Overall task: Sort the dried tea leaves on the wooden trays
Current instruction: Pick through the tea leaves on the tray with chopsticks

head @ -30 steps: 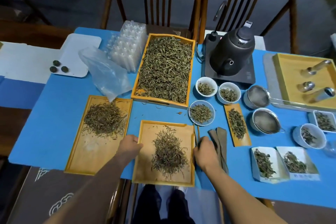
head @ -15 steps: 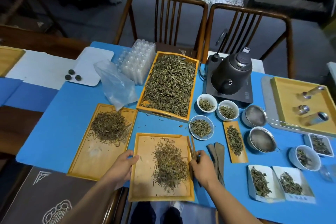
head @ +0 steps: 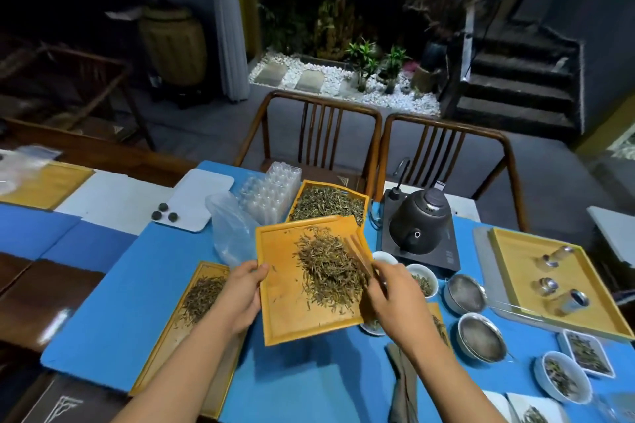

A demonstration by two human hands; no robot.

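Note:
A small wooden tray [head: 285, 312] with a heap of dried tea leaves [head: 328, 268] is lifted above the blue table and tilted. My left hand [head: 240, 295] grips its left edge. My right hand [head: 391, 299] grips its right edge together with wooden tongs [head: 359, 256] that lie against the leaves. A second flat tray [head: 171, 347] with a leaf pile [head: 202, 295] lies on the table under my left forearm. A deep tray full of leaves [head: 326, 206] stands behind the lifted one.
A black kettle [head: 419, 223] on its base stands to the right, with white bowls [head: 424, 282], metal strainers [head: 479, 336] and a yellow tray of tins [head: 556, 282]. A plastic bag [head: 230, 227] and clear vial rack [head: 268, 192] sit at left. Two chairs stand behind the table.
Both hands have lifted the small tray off the table and raised it toward the deep tray, tilting it. The camera has tipped upward, showing more of the room.

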